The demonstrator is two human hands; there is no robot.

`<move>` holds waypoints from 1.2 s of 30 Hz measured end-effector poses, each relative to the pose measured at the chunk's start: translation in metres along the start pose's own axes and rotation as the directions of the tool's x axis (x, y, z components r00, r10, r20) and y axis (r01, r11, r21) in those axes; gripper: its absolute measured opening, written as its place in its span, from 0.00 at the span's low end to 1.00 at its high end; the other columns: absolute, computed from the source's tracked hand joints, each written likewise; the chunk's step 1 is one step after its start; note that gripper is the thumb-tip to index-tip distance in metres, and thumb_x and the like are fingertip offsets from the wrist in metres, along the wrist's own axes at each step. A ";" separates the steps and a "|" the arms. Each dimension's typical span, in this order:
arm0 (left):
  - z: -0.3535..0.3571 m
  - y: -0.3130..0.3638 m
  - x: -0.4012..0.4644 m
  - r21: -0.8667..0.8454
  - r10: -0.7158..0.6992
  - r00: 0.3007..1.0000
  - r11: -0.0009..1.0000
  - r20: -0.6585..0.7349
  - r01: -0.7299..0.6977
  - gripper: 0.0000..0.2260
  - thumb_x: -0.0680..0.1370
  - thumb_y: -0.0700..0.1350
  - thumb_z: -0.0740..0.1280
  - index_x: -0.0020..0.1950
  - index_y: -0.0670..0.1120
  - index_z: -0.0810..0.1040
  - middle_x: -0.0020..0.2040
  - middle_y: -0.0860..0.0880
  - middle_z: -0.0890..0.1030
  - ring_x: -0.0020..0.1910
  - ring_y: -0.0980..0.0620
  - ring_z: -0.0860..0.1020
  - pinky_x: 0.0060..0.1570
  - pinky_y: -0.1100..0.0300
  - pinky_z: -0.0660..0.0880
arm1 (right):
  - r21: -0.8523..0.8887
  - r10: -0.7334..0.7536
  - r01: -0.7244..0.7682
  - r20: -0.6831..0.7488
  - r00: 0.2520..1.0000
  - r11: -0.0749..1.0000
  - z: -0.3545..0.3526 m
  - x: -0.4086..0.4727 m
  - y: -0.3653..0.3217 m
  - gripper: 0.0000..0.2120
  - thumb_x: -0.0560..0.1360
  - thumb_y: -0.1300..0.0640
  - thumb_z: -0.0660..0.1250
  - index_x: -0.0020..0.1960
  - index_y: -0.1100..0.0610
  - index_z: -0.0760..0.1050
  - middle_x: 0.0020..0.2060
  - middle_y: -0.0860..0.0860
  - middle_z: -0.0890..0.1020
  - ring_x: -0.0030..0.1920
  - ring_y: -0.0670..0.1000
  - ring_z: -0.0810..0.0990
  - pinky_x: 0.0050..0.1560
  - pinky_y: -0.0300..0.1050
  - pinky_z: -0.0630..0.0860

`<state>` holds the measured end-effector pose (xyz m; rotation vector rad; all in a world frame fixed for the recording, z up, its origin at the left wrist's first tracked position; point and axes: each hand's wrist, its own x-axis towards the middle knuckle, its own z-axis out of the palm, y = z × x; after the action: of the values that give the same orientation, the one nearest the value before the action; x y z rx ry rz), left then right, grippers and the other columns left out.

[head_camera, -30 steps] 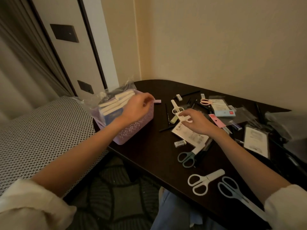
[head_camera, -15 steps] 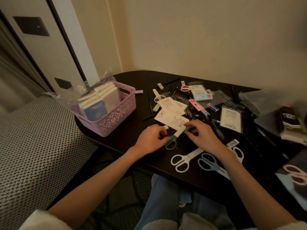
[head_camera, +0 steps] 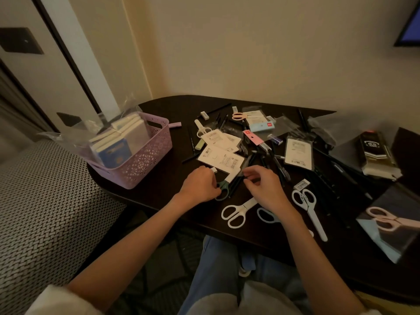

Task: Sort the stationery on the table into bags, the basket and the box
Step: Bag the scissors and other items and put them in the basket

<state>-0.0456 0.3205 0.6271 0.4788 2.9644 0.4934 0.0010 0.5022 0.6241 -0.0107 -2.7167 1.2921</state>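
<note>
Near the front edge of the dark worktop (head_camera: 172,178), left hand (head_camera: 200,185) now curled around the dark green scissors (head_camera: 223,188), no longer at the lilac basket (head_camera: 145,160) as a second ago. Just right of it, right hand (head_camera: 263,187) with fingers bent, pinching the scissors' white sheath, much as half a second ago. Basket of notebooks unmoved at the left edge. Toward the front edge, white scissors (head_camera: 235,212); toward the right, another white pair (head_camera: 309,208). Behind the hands, labelled packets (head_camera: 221,156) and dark pens, scattered toward the back edge.
</note>
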 end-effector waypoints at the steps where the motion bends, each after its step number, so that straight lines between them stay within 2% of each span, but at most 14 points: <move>1: -0.001 0.000 0.000 0.007 -0.003 1.000 1.000 0.003 0.002 0.07 0.73 0.47 0.73 0.46 0.44 0.83 0.50 0.48 0.78 0.49 0.53 0.78 0.43 0.60 0.75 | 0.014 0.016 -0.016 -0.001 1.000 1.000 0.001 -0.001 0.000 0.16 0.76 0.64 0.66 0.63 0.57 0.75 0.56 0.50 0.79 0.54 0.45 0.77 0.48 0.31 0.72; 6: 0.001 0.001 -0.002 0.031 -0.008 0.999 0.999 0.036 0.007 0.09 0.73 0.48 0.74 0.47 0.44 0.82 0.49 0.50 0.75 0.44 0.55 0.74 0.37 0.63 0.69 | 0.062 0.072 -0.071 -0.011 0.997 0.996 0.002 -0.005 0.003 0.15 0.77 0.64 0.66 0.62 0.58 0.75 0.55 0.51 0.79 0.53 0.46 0.77 0.50 0.34 0.72; 9: 0.001 0.001 -0.002 0.039 0.003 0.998 0.999 0.059 -0.005 0.10 0.73 0.48 0.74 0.44 0.42 0.82 0.47 0.48 0.78 0.41 0.54 0.75 0.35 0.63 0.71 | 0.078 0.099 -0.096 -0.024 0.995 0.992 0.003 -0.007 0.006 0.14 0.77 0.64 0.66 0.62 0.57 0.75 0.54 0.51 0.80 0.52 0.45 0.78 0.52 0.35 0.73; 12: 0.002 -0.006 -0.003 -0.027 0.011 0.999 1.000 0.047 -0.010 0.09 0.72 0.48 0.75 0.39 0.45 0.79 0.45 0.49 0.77 0.39 0.55 0.75 0.34 0.66 0.68 | 0.098 0.111 -0.107 -0.040 0.993 0.989 0.004 -0.008 0.008 0.12 0.78 0.60 0.66 0.61 0.57 0.76 0.53 0.50 0.80 0.51 0.44 0.77 0.49 0.32 0.72; 14: 0.004 -0.012 -0.005 -0.090 0.029 1.000 0.996 0.002 -0.028 0.09 0.72 0.48 0.75 0.37 0.47 0.78 0.46 0.49 0.78 0.39 0.56 0.74 0.34 0.67 0.67 | 0.136 0.120 -0.112 -0.048 0.992 0.984 0.005 -0.009 0.007 0.12 0.78 0.57 0.65 0.61 0.57 0.76 0.52 0.49 0.80 0.50 0.43 0.77 0.47 0.31 0.72; 16: 0.005 -0.015 -0.010 -0.139 0.056 0.995 0.988 -0.087 -0.067 0.08 0.71 0.47 0.75 0.36 0.45 0.79 0.48 0.48 0.78 0.38 0.58 0.73 0.37 0.67 0.70 | 0.214 0.139 -0.127 -0.042 0.989 0.969 0.006 -0.010 0.005 0.12 0.79 0.54 0.65 0.60 0.57 0.77 0.51 0.49 0.80 0.52 0.45 0.79 0.51 0.38 0.77; 18: 0.004 -0.011 -0.015 -0.173 0.082 0.979 0.978 -0.185 -0.115 0.08 0.71 0.46 0.75 0.37 0.44 0.81 0.48 0.49 0.78 0.39 0.58 0.73 0.41 0.62 0.74 | 0.328 0.172 -0.159 -0.012 0.985 0.931 0.006 -0.013 0.000 0.13 0.79 0.53 0.64 0.60 0.57 0.77 0.50 0.49 0.81 0.51 0.46 0.80 0.51 0.43 0.79; 20: 0.003 -0.003 -0.019 -0.200 0.098 0.961 0.968 -0.257 -0.152 0.08 0.70 0.47 0.75 0.37 0.44 0.81 0.48 0.50 0.78 0.39 0.57 0.74 0.42 0.59 0.76 | 0.471 0.209 -0.199 0.031 0.977 0.860 0.007 -0.014 -0.006 0.11 0.79 0.52 0.64 0.57 0.56 0.79 0.48 0.49 0.83 0.48 0.45 0.82 0.46 0.38 0.80; 24: 0.006 0.014 -0.023 -0.199 0.144 0.939 0.956 -0.314 -0.213 0.08 0.70 0.48 0.76 0.38 0.46 0.80 0.49 0.53 0.76 0.37 0.59 0.72 0.37 0.65 0.71 | 0.625 0.285 -0.269 0.078 0.955 0.733 0.010 -0.014 -0.013 0.08 0.79 0.55 0.65 0.48 0.56 0.81 0.43 0.51 0.85 0.46 0.47 0.84 0.42 0.37 0.79; 27: 0.010 0.022 -0.024 -0.198 0.185 0.931 0.946 -0.316 -0.256 0.08 0.71 0.48 0.75 0.42 0.45 0.80 0.50 0.54 0.75 0.38 0.59 0.73 0.37 0.67 0.71 | 0.674 0.352 -0.318 0.091 0.932 0.667 0.007 -0.012 -0.010 0.09 0.78 0.58 0.66 0.50 0.62 0.81 0.42 0.53 0.85 0.44 0.48 0.83 0.39 0.35 0.77; 30: 0.010 0.025 -0.018 -0.229 0.232 0.907 0.918 -0.352 -0.323 0.07 0.74 0.48 0.73 0.46 0.46 0.80 0.51 0.53 0.76 0.40 0.58 0.76 0.39 0.65 0.75 | 0.712 0.414 -0.325 0.053 0.909 0.622 0.000 -0.012 -0.004 0.08 0.78 0.58 0.65 0.49 0.61 0.81 0.43 0.53 0.85 0.43 0.48 0.83 0.40 0.37 0.76; 32: 0.005 0.023 -0.008 -0.198 0.249 0.884 0.917 -0.395 -0.347 0.06 0.76 0.45 0.71 0.51 0.46 0.79 0.52 0.52 0.77 0.42 0.59 0.77 0.42 0.64 0.77 | 0.714 0.468 -0.343 0.025 0.883 0.610 -0.006 -0.012 0.000 0.08 0.79 0.57 0.64 0.49 0.60 0.81 0.45 0.54 0.85 0.45 0.49 0.83 0.44 0.40 0.77; 34: -0.002 0.016 0.008 -0.085 0.287 0.885 0.937 -0.367 -0.339 0.11 0.76 0.43 0.71 0.58 0.46 0.77 0.56 0.50 0.78 0.48 0.57 0.77 0.49 0.59 0.78 | 0.715 0.513 -0.362 0.005 0.858 0.598 -0.013 -0.011 0.004 0.08 0.79 0.57 0.63 0.48 0.59 0.80 0.46 0.55 0.84 0.48 0.51 0.82 0.51 0.45 0.79; 36: -0.013 0.009 0.028 0.047 0.344 0.911 0.938 -0.230 -0.342 0.21 0.75 0.41 0.72 0.66 0.46 0.72 0.62 0.48 0.77 0.58 0.53 0.75 0.59 0.55 0.74 | 0.722 0.536 -0.361 -0.017 0.844 0.591 -0.019 -0.011 0.006 0.08 0.80 0.58 0.62 0.49 0.59 0.79 0.45 0.55 0.84 0.47 0.50 0.82 0.51 0.46 0.79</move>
<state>-0.0711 0.3336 0.6406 1.0225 3.1131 0.6113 0.0139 0.5201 0.6300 -0.7784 -1.9025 2.2231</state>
